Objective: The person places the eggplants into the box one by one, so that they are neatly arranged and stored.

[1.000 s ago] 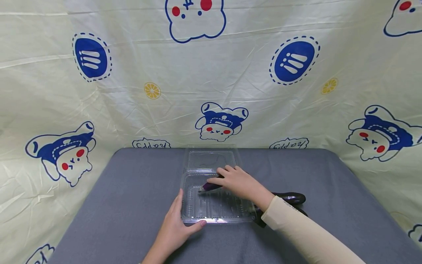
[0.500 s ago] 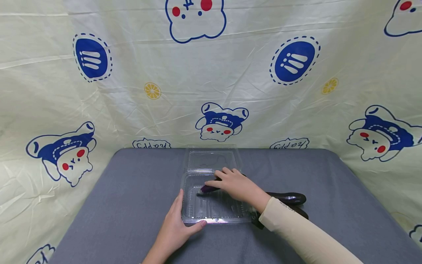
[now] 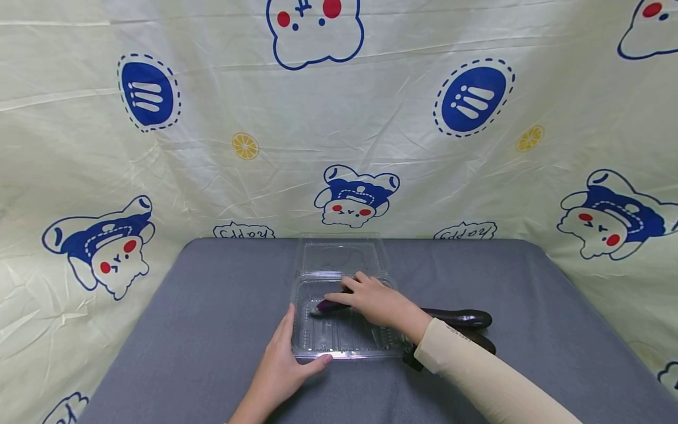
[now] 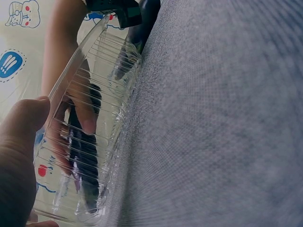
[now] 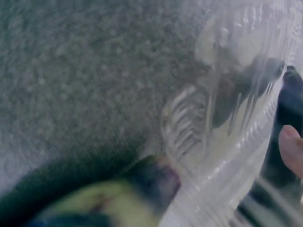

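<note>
A clear plastic clamshell container point(image 3: 339, 338) lies with its lid point(image 3: 339, 258) folded back. My left hand point(image 3: 281, 368) holds its near left corner, thumb along the front rim and fingers against the left side. Inside the tray, my right hand point(image 3: 378, 303) grips a dark purple eggplant point(image 3: 331, 305) from above, its tip pointing left. Through the clear wall, the left wrist view shows that eggplant point(image 4: 85, 161) low in the container, with the right thumb and fingers around it. My palm covers much of it in the head view.
More dark eggplants point(image 3: 466, 318) lie on the grey cloth right of the container, partly under the right forearm. One blurred end with yellowish patches point(image 5: 156, 182) shows close to the right wrist camera. A printed curtain point(image 3: 339, 118) hangs behind the table point(image 3: 222, 294).
My right hand has shifted slightly left and nearer with the eggplant, whose tip sits further left over the tray floor. The left hand and container keep their place.
</note>
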A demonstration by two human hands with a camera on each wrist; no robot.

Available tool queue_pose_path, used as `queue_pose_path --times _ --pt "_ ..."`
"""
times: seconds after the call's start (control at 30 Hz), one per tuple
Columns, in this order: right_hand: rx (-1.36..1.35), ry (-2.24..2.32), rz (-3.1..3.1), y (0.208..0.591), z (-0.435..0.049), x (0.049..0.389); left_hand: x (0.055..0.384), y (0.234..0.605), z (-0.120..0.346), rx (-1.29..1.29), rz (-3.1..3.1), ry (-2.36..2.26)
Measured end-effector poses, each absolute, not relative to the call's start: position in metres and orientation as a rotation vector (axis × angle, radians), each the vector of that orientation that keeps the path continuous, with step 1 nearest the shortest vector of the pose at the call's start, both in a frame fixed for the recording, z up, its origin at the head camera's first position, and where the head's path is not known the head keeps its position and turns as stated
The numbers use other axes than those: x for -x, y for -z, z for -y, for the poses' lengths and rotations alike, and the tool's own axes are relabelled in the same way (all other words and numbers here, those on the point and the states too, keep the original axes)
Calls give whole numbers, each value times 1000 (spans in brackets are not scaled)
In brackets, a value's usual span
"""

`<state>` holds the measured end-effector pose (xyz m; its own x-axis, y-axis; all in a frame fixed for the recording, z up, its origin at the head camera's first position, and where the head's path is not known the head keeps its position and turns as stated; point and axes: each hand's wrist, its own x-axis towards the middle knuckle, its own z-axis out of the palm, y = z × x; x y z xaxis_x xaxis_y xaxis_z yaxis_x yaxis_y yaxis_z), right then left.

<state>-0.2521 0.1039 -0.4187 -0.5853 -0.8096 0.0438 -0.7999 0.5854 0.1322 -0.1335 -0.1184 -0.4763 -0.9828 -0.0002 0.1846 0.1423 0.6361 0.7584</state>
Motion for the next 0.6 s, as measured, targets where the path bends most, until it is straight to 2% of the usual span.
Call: queue_pose_path --times 0.6 --pt "-1428 53 2739 431 -104 249 133 477 118 113 2687 1259"
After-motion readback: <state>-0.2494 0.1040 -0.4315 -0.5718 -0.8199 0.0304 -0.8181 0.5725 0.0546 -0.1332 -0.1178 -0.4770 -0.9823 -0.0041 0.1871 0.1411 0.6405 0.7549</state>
